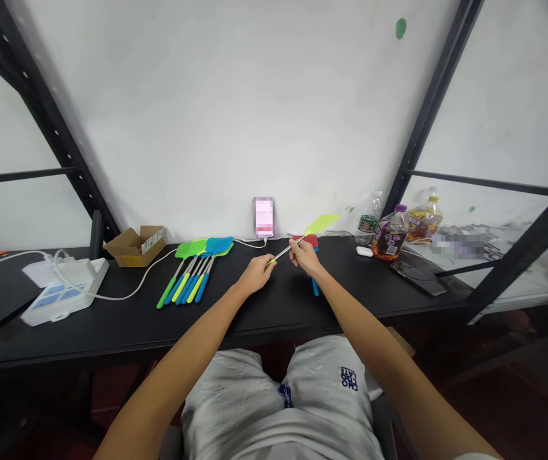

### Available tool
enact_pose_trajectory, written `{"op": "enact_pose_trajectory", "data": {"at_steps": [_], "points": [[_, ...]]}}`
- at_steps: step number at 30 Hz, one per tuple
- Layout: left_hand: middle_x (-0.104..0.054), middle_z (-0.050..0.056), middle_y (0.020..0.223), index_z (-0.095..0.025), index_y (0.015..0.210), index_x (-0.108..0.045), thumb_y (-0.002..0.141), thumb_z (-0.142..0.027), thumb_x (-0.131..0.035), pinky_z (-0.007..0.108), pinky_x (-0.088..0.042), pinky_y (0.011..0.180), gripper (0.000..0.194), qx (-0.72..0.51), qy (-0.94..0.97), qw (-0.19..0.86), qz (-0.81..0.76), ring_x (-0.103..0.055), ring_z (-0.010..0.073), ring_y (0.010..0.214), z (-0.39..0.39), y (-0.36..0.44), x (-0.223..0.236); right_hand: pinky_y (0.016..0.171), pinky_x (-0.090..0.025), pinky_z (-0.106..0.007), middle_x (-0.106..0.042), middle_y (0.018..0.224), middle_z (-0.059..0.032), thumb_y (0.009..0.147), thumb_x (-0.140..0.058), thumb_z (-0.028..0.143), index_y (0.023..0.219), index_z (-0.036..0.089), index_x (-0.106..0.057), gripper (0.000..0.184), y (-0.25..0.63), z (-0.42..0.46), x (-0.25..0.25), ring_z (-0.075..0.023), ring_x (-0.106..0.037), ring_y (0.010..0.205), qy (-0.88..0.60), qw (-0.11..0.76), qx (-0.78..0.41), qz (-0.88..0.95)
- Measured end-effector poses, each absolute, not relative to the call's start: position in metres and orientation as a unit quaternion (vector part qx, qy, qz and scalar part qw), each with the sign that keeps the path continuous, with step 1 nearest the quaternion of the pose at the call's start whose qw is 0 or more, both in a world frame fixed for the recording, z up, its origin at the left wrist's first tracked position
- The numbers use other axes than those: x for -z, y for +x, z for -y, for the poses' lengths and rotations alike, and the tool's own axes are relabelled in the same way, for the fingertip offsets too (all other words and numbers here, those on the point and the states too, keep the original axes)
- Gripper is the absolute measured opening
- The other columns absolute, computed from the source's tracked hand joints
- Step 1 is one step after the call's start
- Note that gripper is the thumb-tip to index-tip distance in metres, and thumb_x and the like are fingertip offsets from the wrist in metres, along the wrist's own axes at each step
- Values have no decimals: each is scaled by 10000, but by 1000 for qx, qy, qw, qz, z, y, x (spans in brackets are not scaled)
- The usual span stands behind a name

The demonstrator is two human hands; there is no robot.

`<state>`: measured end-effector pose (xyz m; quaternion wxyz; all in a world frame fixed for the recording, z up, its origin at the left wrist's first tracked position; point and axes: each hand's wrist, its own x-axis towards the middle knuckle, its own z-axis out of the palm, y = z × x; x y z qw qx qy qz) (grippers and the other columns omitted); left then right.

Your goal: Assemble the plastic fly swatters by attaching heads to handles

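Note:
A yellow-green fly swatter is held up over the table between my two hands, its flat head pointing to the upper right. My left hand is closed around its handle end. Further up, the fingers of my right hand pinch its thin metal rod. Under and behind my right hand lie a red swatter head and a blue handle, mostly covered by the hand. Left of my left hand, several green, yellow and blue fly swatters lie side by side, handles towards me.
Against the wall leans a phone on a cable. At left are an open cardboard box and a white case with a power strip. To the right stand drink bottles, a white earbud case and another phone.

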<state>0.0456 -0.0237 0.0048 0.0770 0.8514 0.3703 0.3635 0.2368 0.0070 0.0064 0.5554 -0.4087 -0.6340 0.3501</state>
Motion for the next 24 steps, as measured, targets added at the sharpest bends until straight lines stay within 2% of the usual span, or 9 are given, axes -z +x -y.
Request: {"op": "enact_pose_trajectory", "data": {"at_steps": [7, 13, 19, 22, 24], "points": [[-640, 40, 793, -177, 913, -624, 936, -292, -434, 268, -411, 710, 224, -362, 851, 79, -373, -575, 158, 739, 23, 45, -4, 355, -286, -197, -543, 505, 26, 807, -554, 645, 709, 195, -489, 466, 230, -4, -2, -81, -440, 348, -371, 500, -398, 673], [-653, 29, 786, -183, 952, -638, 913, -394, -482, 267, -397, 664, 266, -374, 833, 73, -401, -572, 158, 703, 23, 46, -3, 356, -313, -186, -561, 526, 8, 827, -543, 628, 724, 188, -492, 455, 236, -8, -4, -86, -481, 389, -404, 553, -382, 621], [-656, 27, 734, -184, 889, -642, 927, -496, -420, 266, -406, 626, 385, -377, 817, 110, -422, -577, 152, 659, 27, 45, -7, 342, -331, -189, -629, 633, -39, 882, -504, 568, 784, 192, -471, 391, 257, -17, -11, -121, -582, 461, -458, 634, -368, 503], [-657, 32, 728, -184, 871, -644, 936, -498, -395, 272, -406, 635, 406, -376, 814, 104, -430, -582, 160, 667, 26, 43, -7, 378, -360, -212, -597, 568, -35, 875, -487, 579, 712, 194, -480, 418, 271, -20, -12, -140, -575, 462, -507, 630, -308, 501], [-657, 30, 723, -185, 856, -643, 939, -488, -391, 271, -401, 632, 402, -376, 813, 98, -433, -581, 160, 664, 25, 42, -7, 457, -419, -230, -601, 555, -40, 868, -466, 581, 667, 191, -522, 442, 280, -20, -13, -165, -599, 529, -558, 601, -235, 522]]}}
